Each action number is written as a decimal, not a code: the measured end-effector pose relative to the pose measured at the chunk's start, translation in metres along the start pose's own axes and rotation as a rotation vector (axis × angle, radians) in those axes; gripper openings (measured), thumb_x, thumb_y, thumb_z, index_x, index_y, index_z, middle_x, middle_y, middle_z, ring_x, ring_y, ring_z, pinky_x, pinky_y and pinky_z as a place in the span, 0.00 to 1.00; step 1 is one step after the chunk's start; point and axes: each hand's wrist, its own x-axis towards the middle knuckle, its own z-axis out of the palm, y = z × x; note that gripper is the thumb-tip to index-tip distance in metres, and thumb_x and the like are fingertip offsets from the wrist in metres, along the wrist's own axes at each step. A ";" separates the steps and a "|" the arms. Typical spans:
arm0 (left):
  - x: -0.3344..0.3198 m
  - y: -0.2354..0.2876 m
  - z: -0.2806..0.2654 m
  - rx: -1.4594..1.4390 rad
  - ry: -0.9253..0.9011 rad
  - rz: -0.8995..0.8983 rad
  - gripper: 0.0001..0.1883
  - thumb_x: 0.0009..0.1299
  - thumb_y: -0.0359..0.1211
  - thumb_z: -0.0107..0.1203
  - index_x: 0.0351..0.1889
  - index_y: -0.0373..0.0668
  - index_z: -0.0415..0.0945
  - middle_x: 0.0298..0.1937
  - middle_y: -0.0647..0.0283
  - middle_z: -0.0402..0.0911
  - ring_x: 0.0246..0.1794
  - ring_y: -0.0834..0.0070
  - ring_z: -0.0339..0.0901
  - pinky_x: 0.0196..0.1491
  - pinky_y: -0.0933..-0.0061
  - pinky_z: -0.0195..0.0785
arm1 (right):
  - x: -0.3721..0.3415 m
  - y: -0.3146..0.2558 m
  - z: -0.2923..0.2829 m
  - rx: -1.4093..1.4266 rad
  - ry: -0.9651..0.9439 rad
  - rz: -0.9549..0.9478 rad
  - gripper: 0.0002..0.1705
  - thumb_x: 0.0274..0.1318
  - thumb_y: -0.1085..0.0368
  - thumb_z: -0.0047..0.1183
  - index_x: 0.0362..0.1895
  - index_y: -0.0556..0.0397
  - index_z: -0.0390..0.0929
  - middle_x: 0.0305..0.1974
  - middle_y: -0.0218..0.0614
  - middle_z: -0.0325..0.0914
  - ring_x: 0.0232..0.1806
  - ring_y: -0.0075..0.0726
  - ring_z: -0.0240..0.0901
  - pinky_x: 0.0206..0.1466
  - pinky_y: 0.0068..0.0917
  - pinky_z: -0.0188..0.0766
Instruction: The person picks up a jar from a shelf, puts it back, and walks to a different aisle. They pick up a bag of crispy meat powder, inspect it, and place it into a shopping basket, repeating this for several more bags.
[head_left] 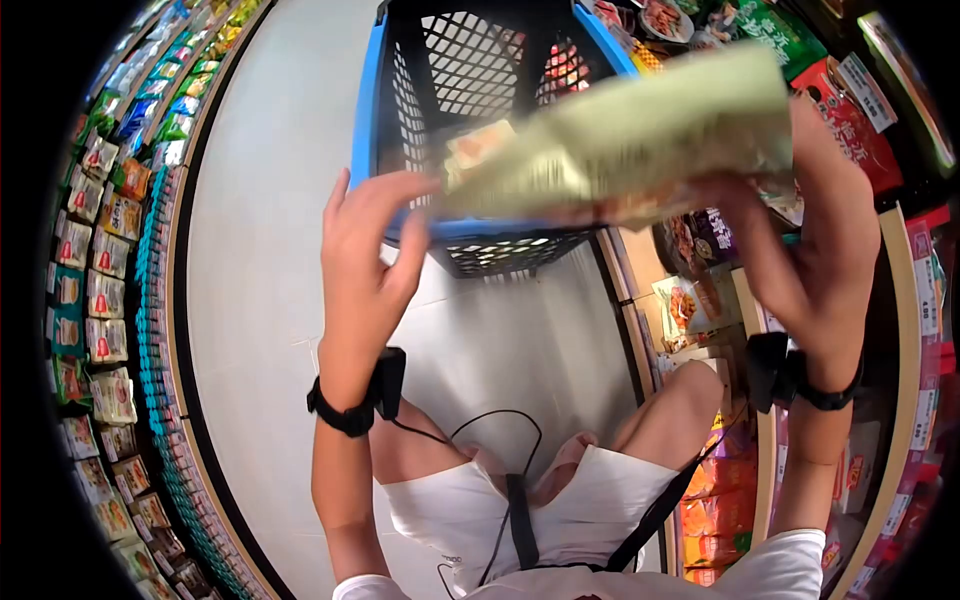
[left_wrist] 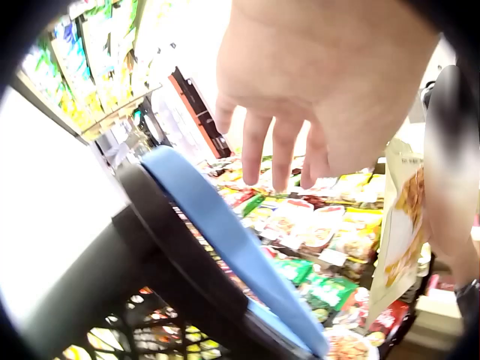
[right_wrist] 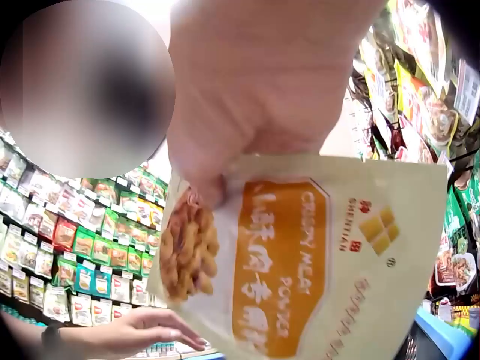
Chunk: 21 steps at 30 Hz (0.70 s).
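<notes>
Cream-coloured and glossy, a packet labelled "Crispy Meat Powder" (head_left: 620, 140) is held up in the air above the near edge of a black mesh shopping basket with a blue rim (head_left: 368, 110), reaching out past that basket's near right corner. One person's right hand (head_left: 820, 240) grips the packet by its right end, thumb pressed against the printed side, where an orange panel sits beside a picture of fried pieces. The left hand (head_left: 365, 235) is open, fingers extended and a little apart, holding nothing; it is near the packet's left end, at the basket's near left corner, and blur in the head view leaves contact there uncertain.

Inside the basket, toward its near left corner, a pale food packet (head_left: 480, 145) shows. Along the left, shelves carry rows of small packets (head_left: 105, 255); on the right, a display holds a green bag (head_left: 775, 35) and, nearer, a red bag (head_left: 850, 130). Pale grey floor (head_left: 270, 150) runs between them. Black wristbands (head_left: 345, 408) circle both wrists.
</notes>
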 end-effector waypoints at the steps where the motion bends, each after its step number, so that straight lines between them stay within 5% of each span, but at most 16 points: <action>1: -0.007 0.008 0.007 -0.191 -0.044 -0.010 0.24 0.58 0.42 0.64 0.47 0.38 0.76 0.46 0.55 0.79 0.49 0.64 0.76 0.60 0.60 0.61 | -0.011 -0.006 0.003 -0.012 -0.114 0.046 0.24 0.40 0.78 0.54 0.48 0.56 0.76 0.37 0.34 0.78 0.34 0.36 0.75 0.38 0.27 0.71; 3: -0.022 0.018 0.027 -0.566 -0.204 0.077 0.25 0.59 0.38 0.64 0.52 0.36 0.73 0.49 0.53 0.78 0.52 0.65 0.75 0.56 0.64 0.65 | -0.034 -0.012 0.021 -0.044 -0.266 0.106 0.22 0.37 0.71 0.56 0.44 0.50 0.77 0.33 0.29 0.75 0.32 0.36 0.73 0.34 0.28 0.68; 6: -0.039 0.038 0.059 -0.524 -0.852 -0.228 0.28 0.60 0.36 0.65 0.57 0.37 0.69 0.52 0.50 0.77 0.53 0.71 0.76 0.52 0.71 0.68 | -0.074 -0.008 0.076 -0.060 -0.256 0.121 0.12 0.41 0.63 0.56 0.35 0.45 0.76 0.24 0.24 0.66 0.31 0.32 0.67 0.35 0.30 0.65; 8: -0.052 0.021 0.091 -0.525 -0.819 -0.457 0.26 0.64 0.34 0.62 0.59 0.38 0.68 0.54 0.53 0.76 0.53 0.74 0.76 0.49 0.72 0.69 | -0.097 0.006 0.103 -0.097 -0.369 0.244 0.14 0.41 0.65 0.58 0.37 0.46 0.77 0.32 0.26 0.73 0.42 0.34 0.69 0.50 0.34 0.66; 10: -0.074 -0.005 0.120 -0.555 -0.761 -0.684 0.24 0.67 0.33 0.58 0.60 0.37 0.67 0.56 0.56 0.76 0.53 0.75 0.76 0.48 0.73 0.71 | -0.118 0.022 0.131 -0.120 -0.210 0.376 0.16 0.44 0.64 0.61 0.41 0.48 0.77 0.39 0.31 0.75 0.48 0.40 0.70 0.61 0.39 0.61; 16: -0.130 -0.060 0.175 -1.196 -0.267 -1.164 0.23 0.75 0.34 0.48 0.65 0.34 0.58 0.61 0.55 0.70 0.58 0.67 0.73 0.58 0.64 0.72 | -0.170 0.057 0.201 -0.018 0.289 0.897 0.38 0.48 0.62 0.65 0.63 0.54 0.64 0.66 0.51 0.58 0.68 0.60 0.53 0.69 0.49 0.52; 19: -0.135 -0.066 0.176 -1.402 -0.188 -1.222 0.26 0.76 0.37 0.47 0.67 0.37 0.54 0.65 0.52 0.67 0.62 0.62 0.70 0.61 0.59 0.71 | -0.202 0.056 0.252 0.549 0.558 1.237 0.42 0.52 0.58 0.63 0.67 0.56 0.57 0.70 0.52 0.51 0.72 0.58 0.46 0.69 0.46 0.52; 20: -0.135 -0.066 0.176 -1.428 -0.192 -1.225 0.27 0.76 0.37 0.47 0.68 0.37 0.52 0.67 0.51 0.64 0.65 0.60 0.67 0.65 0.56 0.67 | -0.207 0.055 0.263 0.964 0.671 1.450 0.35 0.58 0.57 0.59 0.64 0.59 0.61 0.64 0.48 0.62 0.66 0.43 0.59 0.63 0.38 0.64; 21: -0.132 -0.067 0.176 -1.405 -0.176 -1.211 0.26 0.76 0.35 0.47 0.68 0.37 0.52 0.65 0.52 0.65 0.63 0.61 0.69 0.63 0.58 0.67 | -0.212 0.056 0.271 1.262 0.604 1.471 0.32 0.60 0.58 0.57 0.62 0.60 0.62 0.62 0.47 0.65 0.62 0.39 0.63 0.59 0.36 0.67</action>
